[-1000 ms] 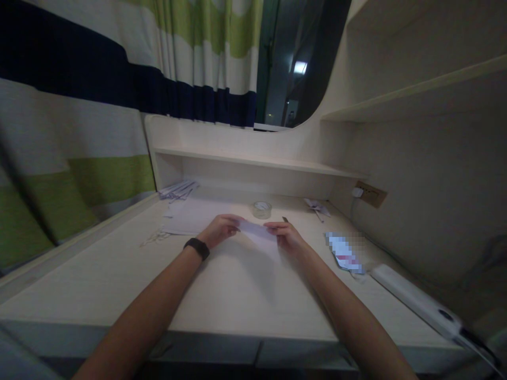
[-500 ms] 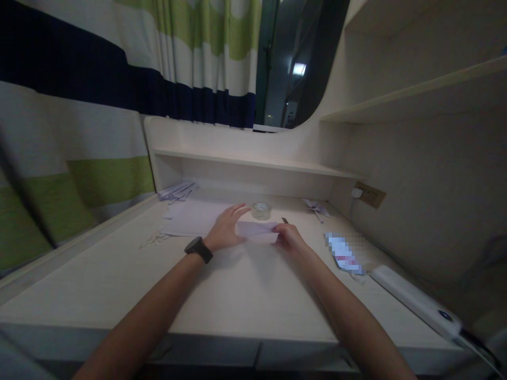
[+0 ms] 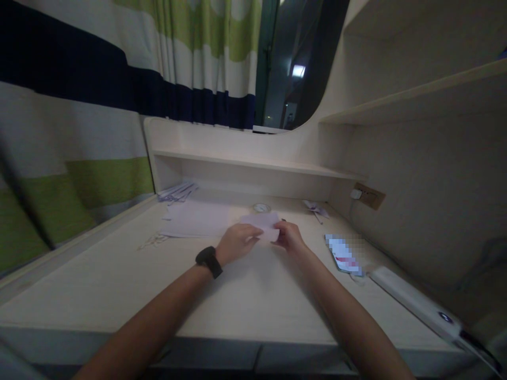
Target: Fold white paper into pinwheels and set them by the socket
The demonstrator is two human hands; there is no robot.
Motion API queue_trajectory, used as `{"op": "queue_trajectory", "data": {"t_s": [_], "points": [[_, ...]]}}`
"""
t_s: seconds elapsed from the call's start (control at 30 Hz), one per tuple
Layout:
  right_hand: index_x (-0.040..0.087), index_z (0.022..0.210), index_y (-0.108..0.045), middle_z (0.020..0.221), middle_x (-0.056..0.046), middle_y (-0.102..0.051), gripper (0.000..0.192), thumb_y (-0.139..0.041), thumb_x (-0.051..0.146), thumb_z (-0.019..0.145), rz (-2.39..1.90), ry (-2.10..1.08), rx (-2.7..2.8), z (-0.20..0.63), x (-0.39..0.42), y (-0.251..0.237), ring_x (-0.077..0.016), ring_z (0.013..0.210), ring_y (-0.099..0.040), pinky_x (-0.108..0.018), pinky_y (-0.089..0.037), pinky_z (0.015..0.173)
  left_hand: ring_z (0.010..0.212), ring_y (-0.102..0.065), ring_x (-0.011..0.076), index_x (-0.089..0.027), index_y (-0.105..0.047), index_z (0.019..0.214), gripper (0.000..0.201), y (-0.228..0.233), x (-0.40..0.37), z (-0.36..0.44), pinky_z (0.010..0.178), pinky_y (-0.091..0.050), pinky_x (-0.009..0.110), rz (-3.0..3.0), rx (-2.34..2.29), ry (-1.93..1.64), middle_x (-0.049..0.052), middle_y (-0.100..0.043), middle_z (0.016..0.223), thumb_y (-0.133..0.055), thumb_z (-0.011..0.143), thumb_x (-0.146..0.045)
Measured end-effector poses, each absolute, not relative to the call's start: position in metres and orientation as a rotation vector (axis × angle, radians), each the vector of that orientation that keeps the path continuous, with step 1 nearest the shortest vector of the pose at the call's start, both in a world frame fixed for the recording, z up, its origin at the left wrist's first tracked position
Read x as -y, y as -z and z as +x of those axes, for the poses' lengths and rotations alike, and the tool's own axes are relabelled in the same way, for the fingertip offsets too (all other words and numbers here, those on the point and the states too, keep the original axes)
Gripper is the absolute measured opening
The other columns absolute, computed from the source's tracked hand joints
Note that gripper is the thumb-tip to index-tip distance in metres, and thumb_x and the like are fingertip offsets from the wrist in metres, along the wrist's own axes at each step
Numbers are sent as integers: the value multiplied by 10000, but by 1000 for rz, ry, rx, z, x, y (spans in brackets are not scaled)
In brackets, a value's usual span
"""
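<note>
A small sheet of white paper (image 3: 259,219) is held up between my two hands above the desk. My left hand (image 3: 240,241), with a dark watch (image 3: 209,261) on its wrist, pinches the paper's lower left part between thumb and fingers. At the right edge, my right hand (image 3: 289,236) grips the same sheet. Just behind the paper, a roll of clear tape (image 3: 261,208) shows only its top. Larger white sheets (image 3: 198,214) lie flat to the left of my left hand.
Folded paper strips (image 3: 178,192) are piled at the back left, with pale string (image 3: 152,241) nearer. A paper pinwheel (image 3: 316,207) lies at the back right. Along the right side are a phone (image 3: 343,255) and a white power strip (image 3: 415,303). A shelf (image 3: 253,162) spans the back.
My left hand has moved right and closed on the paper from a spread position. The paper has tilted up and now covers most of the tape roll. My right hand has barely moved.
</note>
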State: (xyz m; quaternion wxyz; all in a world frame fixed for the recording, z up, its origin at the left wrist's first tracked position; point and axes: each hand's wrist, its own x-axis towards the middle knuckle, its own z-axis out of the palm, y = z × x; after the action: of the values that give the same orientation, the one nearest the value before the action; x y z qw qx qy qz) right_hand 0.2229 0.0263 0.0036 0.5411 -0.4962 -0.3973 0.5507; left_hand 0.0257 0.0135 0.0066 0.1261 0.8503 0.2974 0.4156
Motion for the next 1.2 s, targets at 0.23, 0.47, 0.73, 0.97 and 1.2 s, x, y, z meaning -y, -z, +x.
{"op": "queue_trajectory", "data": {"t_s": [0.23, 0.47, 0.73, 0.97, 1.2], "points": [[191, 820, -661, 770, -30, -655, 305, -709, 448, 663, -919, -982, 1331, 219, -21, -13, -155, 713, -593, -252, -502, 631, 738, -625, 222, -149, -716, 779, 253, -5, -25, 30, 676, -472, 311, 1852, -964, -1312, 43, -697, 754, -602, 791, -375], [192, 848, -708, 868, -55, -697, 293, -737, 406, 650, -869, -804, 1391, 210, -22, -8, -216, 812, -613, -333, -489, 759, 852, -643, 222, -114, -695, 924, 372, -2, -20, 36, 787, -519, 366, 1378, -652, -1206, 97, -702, 952, -761, 648, -354], [198, 755, -676, 819, -49, -679, 178, -700, 364, 694, -966, -424, 1353, 211, -19, -9, -186, 734, -601, -302, -483, 705, 905, -606, 195, -137, -637, 1030, 430, -8, -21, 28, 763, -490, 294, 1363, -632, -1226, 107, -656, 1013, -732, 692, -384], [200, 781, -627, 803, -47, -644, 64, -618, 264, 778, -954, 213, 1491, 211, -14, -4, -195, 801, -579, -333, -457, 756, 831, -615, 209, -162, -568, 981, 492, -10, -19, 26, 657, -477, 303, 1110, -632, -1023, 123, -588, 1026, -659, 700, -556], [208, 788, -610, 789, -58, -642, 52, -582, 244, 812, -965, 388, 1602, 211, -12, -3, -207, 784, -571, -327, -447, 720, 1021, -540, 242, -173, -515, 1069, 565, -6, -31, 28, 822, -443, 368, 1531, -1107, -1738, 120, -538, 1132, -717, 652, -496]]}}
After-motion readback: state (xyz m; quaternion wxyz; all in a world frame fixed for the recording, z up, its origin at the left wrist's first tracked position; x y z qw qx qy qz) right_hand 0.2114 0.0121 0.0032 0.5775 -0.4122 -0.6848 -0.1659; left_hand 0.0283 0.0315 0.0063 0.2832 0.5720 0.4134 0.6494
